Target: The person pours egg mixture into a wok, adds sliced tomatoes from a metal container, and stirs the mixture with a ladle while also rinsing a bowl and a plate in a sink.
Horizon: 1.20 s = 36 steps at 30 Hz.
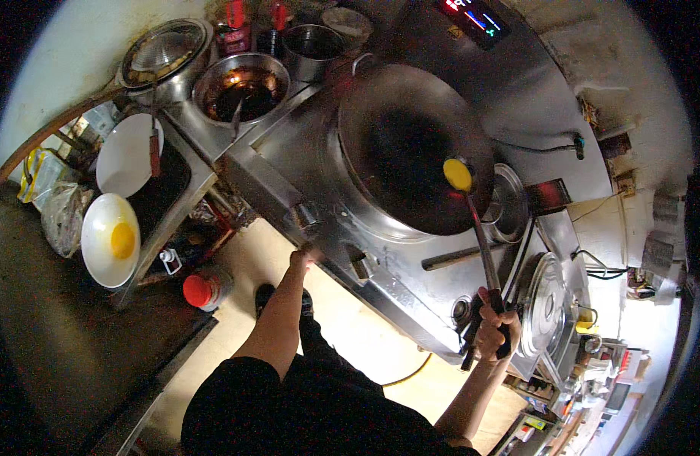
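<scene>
My right hand grips the dark handle of a metal ladle. The ladle's bowl holds a yellow liquid and hangs over the near right side of a large dark wok. Whether the wok holds anything is too dark to tell. A second dark handle end shows below my right hand; whether I hold it too is unclear. My left hand is blurred at the front edge of the steel stove, near a metal fitting. Nothing is plainly visible in its fingers.
A white bowl with yellow liquid stands on the left counter beside a white plate. Behind are a steel bowl of dark sauce and a lidded pot. Right of the stove lies a round steel lid. A red-lidded jar sits lower left.
</scene>
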Motion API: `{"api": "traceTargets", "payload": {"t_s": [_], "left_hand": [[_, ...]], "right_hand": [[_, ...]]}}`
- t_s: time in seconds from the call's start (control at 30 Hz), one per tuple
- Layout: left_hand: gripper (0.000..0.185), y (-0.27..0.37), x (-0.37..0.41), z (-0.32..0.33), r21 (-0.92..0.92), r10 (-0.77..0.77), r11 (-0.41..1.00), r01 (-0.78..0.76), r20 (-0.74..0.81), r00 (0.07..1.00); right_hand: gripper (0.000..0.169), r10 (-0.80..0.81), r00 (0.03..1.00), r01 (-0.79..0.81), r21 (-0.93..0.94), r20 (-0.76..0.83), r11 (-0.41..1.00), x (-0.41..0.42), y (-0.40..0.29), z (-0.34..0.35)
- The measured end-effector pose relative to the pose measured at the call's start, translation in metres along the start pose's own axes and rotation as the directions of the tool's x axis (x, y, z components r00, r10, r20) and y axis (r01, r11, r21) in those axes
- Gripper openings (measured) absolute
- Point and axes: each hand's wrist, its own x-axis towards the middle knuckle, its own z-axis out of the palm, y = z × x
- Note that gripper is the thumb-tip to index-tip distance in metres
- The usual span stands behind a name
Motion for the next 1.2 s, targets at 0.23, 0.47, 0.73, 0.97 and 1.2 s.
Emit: {"api": "traceTargets", "payload": {"t_s": [0.23, 0.47, 0.73, 0.97, 1.2], "left_hand": [[0.039, 0.021, -0.003, 0.007, 0.041, -0.202, 0.978, 0.205, -0.07, 0.977], [0.036, 0.021, -0.014, 0.005, 0.045, -0.278, 0.958, 0.282, -0.068, 0.958], [0.036, 0.028, -0.029, 0.006, 0.026, -0.348, 0.937, 0.348, 0.01, 0.937], [0.039, 0.02, -0.037, 0.014, -0.172, -0.231, 0.96, 0.22, -0.049, 0.972], [0.072, -0.019, -0.072, -0.026, 0.544, 0.072, 0.833, -0.098, 0.07, 0.995]], "right_hand": [[0.056, -0.002, 0.995, 0.001, 0.013, 0.096, 1.0, -0.005, -0.003, -0.003], [0.054, 0.006, 0.996, -0.011, 0.053, 0.092, 0.999, -0.002, -0.005, -0.004], [0.052, 0.026, 0.998, -0.03, 0.047, 0.064, 0.998, 0.003, -0.002, -0.004], [0.054, 0.033, 0.998, -0.033, 0.002, 0.06, 0.999, 0.001, 0.0, -0.004], [0.053, 0.004, 0.995, -0.01, -0.059, -0.1, 0.998, 0.001, 0.004, -0.02]]}}
